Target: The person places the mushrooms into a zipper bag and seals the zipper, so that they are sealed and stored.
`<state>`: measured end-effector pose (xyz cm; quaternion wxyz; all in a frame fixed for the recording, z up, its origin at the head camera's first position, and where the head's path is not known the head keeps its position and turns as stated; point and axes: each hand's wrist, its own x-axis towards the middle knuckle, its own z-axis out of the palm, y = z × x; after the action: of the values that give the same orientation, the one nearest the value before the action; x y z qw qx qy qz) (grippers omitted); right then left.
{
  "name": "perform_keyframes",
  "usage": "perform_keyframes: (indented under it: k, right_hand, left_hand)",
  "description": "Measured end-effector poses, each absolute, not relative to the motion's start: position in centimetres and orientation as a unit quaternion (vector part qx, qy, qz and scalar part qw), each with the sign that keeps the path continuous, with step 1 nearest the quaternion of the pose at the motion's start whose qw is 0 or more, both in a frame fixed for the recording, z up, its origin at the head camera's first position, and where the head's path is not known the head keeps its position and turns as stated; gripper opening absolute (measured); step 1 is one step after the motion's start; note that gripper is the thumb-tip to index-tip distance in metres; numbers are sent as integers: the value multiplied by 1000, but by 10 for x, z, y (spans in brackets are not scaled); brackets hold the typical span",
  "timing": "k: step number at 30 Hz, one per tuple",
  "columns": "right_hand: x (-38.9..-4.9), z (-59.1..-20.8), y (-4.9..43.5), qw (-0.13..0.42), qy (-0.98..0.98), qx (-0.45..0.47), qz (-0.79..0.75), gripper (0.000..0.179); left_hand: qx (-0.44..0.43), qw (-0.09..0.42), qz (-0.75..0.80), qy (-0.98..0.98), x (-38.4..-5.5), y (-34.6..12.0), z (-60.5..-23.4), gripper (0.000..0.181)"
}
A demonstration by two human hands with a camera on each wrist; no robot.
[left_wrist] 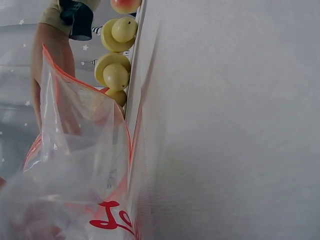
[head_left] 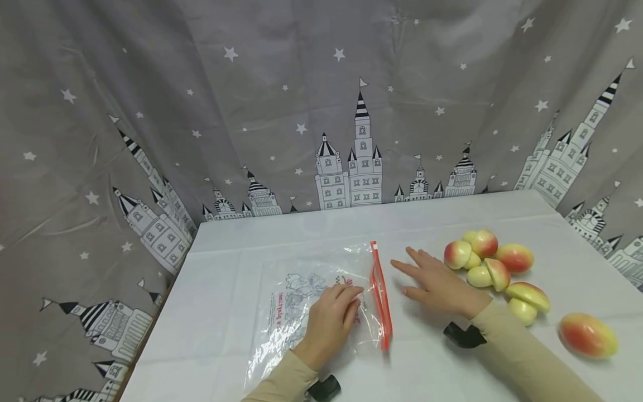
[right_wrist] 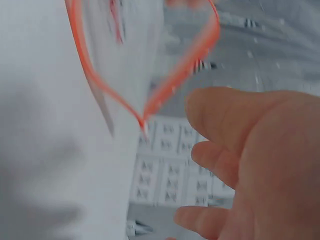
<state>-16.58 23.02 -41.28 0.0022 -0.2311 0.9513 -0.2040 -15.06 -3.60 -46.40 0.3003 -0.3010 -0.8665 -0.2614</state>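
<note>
A clear zip bag (head_left: pixel 296 312) with a red zip edge and printed figures lies on the white table. My left hand (head_left: pixel 331 318) is over the bag near its mouth, fingers bent and pinching the upper film. The bag's mouth gapes, its red edges (right_wrist: pixel 182 70) spread apart in the right wrist view. My right hand (head_left: pixel 439 282) is just right of the mouth, fingers spread and holding nothing. In the left wrist view, the bag's raised film (left_wrist: pixel 85 130) partly covers the right hand.
Several yellow-and-red mango-like fruits, some of them halves, lie in a cluster (head_left: pixel 514 258) beyond the right hand. One whole fruit (head_left: pixel 588 335) sits apart at the right. A grey curtain (head_left: pixel 281 111) with castles and stars hangs behind the white table (head_left: pixel 201 335).
</note>
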Motion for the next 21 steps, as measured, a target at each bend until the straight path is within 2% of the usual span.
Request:
perform_keyframes:
  k: [6, 13, 21]
  right_hand:
    - [-180, -396, 268, -39, 961, -175, -209, 57]
    - [-190, -392, 301, -26, 967, -121, -223, 59]
    - [-197, -401, 317, -50, 968, -115, -219, 56]
  left_hand:
    - [-300, 295, -265, -867, -150, -37, -464, 20]
    - [-300, 298, -265, -867, -150, -37, -463, 21]
    - [-299, 297, -269, -866, -149, -37, -465, 21]
